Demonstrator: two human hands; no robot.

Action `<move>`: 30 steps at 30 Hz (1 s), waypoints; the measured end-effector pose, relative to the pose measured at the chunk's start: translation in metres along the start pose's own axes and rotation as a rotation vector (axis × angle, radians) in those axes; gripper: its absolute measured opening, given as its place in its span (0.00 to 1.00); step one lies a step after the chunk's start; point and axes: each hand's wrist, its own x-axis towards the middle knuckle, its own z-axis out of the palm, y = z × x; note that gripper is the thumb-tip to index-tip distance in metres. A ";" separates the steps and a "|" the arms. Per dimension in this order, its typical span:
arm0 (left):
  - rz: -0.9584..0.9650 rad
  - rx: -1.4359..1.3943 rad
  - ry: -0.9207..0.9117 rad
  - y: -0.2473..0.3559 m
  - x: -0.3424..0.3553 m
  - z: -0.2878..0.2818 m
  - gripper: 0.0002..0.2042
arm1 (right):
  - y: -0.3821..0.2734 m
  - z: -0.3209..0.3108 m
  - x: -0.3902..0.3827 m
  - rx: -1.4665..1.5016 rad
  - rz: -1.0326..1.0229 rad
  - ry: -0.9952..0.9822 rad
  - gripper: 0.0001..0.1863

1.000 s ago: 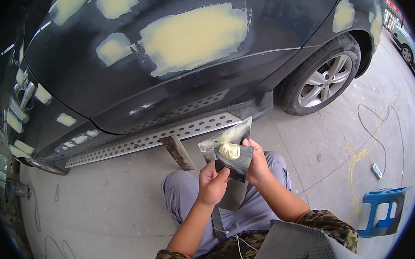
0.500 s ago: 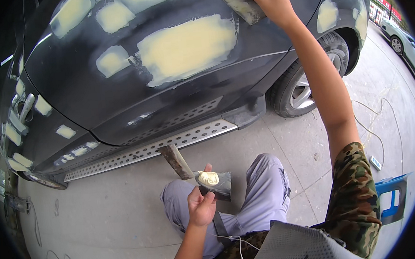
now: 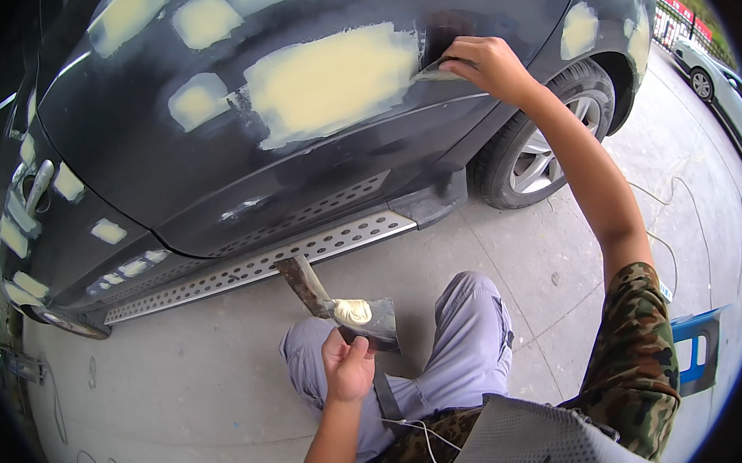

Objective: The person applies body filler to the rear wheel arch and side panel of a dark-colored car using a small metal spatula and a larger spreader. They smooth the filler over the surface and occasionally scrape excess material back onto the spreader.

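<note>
My right hand [image 3: 490, 70] pinches a thin, flat putty spreader [image 3: 435, 71] against the dark car door [image 3: 148, 174]. The spreader lies at a low angle, its left edge by the right end of a large pale-yellow filler patch [image 3: 331, 84]. Above my lap, my left hand [image 3: 349, 367] grips a dark putty board [image 3: 383, 318] by its near edge, thumb on top. A creamy mound of filler [image 3: 352, 311] sits on that board. A second, worn spreader blade [image 3: 300, 281] juts from it toward the running board; how it is held is hidden.
Smaller filler patches, one of them a squarish patch [image 3: 198, 102], dot the bodywork. Below the door runs a perforated running board [image 3: 220, 281], with a wheel [image 3: 538, 155] to the right. A cable [image 3: 699, 217] and a blue-and-black part [image 3: 698, 353] lie on the concrete floor at right.
My right hand has moved down the door with the spreader, which has tilted from facing me to nearly edge-on. My left hand and the board have shifted slightly left.
</note>
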 end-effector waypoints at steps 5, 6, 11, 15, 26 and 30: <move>0.046 -0.024 0.203 0.007 0.016 0.005 0.21 | -0.045 0.032 -0.057 0.732 0.576 0.219 0.13; 0.074 -0.022 0.229 0.008 0.023 0.004 0.20 | -0.059 0.048 -0.070 0.935 0.664 0.280 0.14; 0.186 -0.065 0.294 0.014 0.043 0.000 0.11 | -0.149 0.128 -0.139 1.537 1.418 0.386 0.14; 0.185 -0.063 0.355 0.015 0.045 -0.009 0.10 | -0.194 0.145 -0.162 1.731 1.262 0.362 0.16; 0.192 0.213 0.585 0.002 0.040 -0.021 0.12 | -0.248 0.111 -0.133 0.774 0.612 0.198 0.14; 0.191 0.383 0.598 0.001 0.045 -0.014 0.14 | -0.264 0.115 -0.113 0.529 0.207 0.190 0.20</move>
